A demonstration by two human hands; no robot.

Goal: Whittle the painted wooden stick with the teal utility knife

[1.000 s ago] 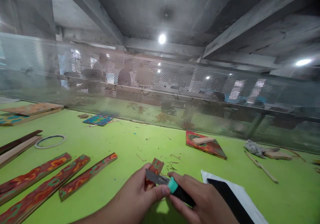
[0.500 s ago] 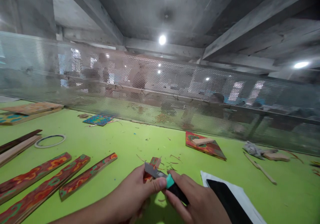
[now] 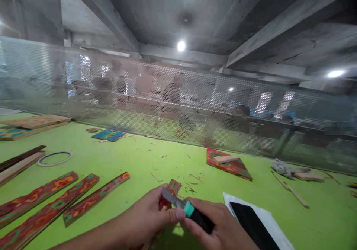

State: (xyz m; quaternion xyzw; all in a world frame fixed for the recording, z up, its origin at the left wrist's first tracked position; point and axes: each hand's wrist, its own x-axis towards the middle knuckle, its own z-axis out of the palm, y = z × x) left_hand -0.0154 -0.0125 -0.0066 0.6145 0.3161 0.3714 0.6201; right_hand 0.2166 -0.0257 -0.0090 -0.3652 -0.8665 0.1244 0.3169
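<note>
At the bottom middle my left hand is closed round a small painted wooden piece, whose red and green end sticks out above the fingers. My right hand grips a utility knife with a black and teal handle. The knife's grey blade lies over the painted piece and points up and left. My left thumb presses near the base of the blade. Thin shavings are scattered on the green table just beyond the hands.
Painted strips and a tape ring lie left. A painted board lies beyond my hands. A black phone on white paper, a thin stick and crumpled material lie right. A perforated screen crosses behind; people show through.
The painted piece and the knife blade have shifted slightly, and the piece's end is tilted more to the right. Both hands keep their holds. Behind the screen, a person's figure has moved right.
</note>
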